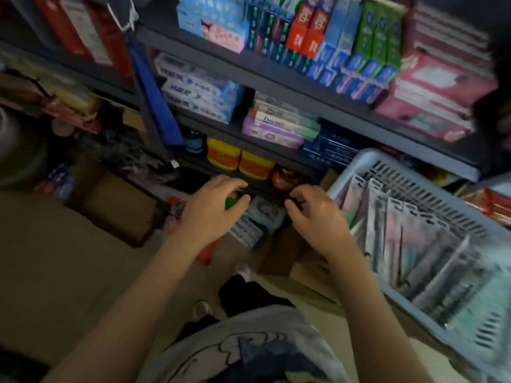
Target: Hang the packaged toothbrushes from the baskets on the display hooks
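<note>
A grey-blue plastic basket (356, 172) stands at the right, tilted, with several packaged toothbrushes (398, 239) standing in it. My left hand (213, 214) is low in front of the bottom shelf, with its fingers curled round a small green item (231, 203). My right hand (318, 217) is beside it, just left of the basket's rim, fingers curled near the dark shelf edge. Motion blur hides whether it holds anything. No display hooks show in the view.
Dark shelves (276, 78) ahead carry toothpaste boxes (343, 37), more boxes (279, 125) and orange-lidded jars (240, 158). Cardboard boxes (116, 205) sit on the floor at the left. My legs and shoes are below.
</note>
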The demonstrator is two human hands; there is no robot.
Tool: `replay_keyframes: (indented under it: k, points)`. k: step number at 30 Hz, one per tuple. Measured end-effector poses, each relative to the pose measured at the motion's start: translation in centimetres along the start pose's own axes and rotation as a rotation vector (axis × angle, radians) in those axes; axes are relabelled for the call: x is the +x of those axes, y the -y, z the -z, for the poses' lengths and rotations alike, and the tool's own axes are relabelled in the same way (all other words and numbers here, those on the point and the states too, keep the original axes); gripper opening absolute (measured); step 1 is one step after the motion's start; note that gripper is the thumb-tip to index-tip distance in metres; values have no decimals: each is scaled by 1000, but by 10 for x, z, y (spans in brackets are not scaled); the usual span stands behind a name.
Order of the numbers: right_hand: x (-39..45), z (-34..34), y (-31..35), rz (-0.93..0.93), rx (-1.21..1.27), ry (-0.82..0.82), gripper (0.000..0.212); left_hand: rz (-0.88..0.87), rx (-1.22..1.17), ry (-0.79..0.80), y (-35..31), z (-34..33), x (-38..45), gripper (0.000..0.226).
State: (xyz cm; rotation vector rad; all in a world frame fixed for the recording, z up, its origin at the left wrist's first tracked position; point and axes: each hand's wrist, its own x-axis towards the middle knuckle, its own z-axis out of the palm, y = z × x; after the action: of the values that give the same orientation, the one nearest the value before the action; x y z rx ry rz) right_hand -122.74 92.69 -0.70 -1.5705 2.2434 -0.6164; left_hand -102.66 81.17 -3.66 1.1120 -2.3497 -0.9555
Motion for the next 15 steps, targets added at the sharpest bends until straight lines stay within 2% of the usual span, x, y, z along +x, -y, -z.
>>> replay_keyframes:
  k: [4,8,11,15]
  points:
    - [-53,19,-31,-112,16,-45,23,-18,-19,39,-36,-22,-22,34]
    - [-74,34,-66,-144,25,-83,25,-53,17,69,-75,-57,-22,34]
    - [-89,52,-111,-193,50,-99,29,-75,37,189,-113,-103,-13,39]
    - [-119,93,-193,-376,-35,-88,45,-69,30,314,-165,-177,8,52]
